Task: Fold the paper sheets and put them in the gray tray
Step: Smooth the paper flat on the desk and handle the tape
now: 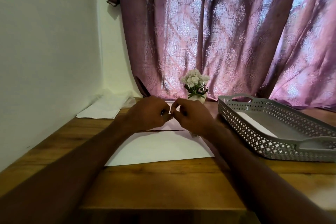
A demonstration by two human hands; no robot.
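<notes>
A white paper sheet [160,148] lies on the wooden table in front of me, its far part lifted off the table under my hands. My left hand [148,113] and my right hand [193,117] meet above the sheet's far edge, fingers curled and pinching the paper where they touch. The gray perforated tray [258,132] stands at the right, angled, with a folded white sheet [254,123] lying inside along its left wall.
A stack of white paper sheets [99,112] lies at the back left by the wall, with clear plastic behind it. A small white pot of flowers [196,85] stands at the back centre before a purple curtain. The table's front edge is near me.
</notes>
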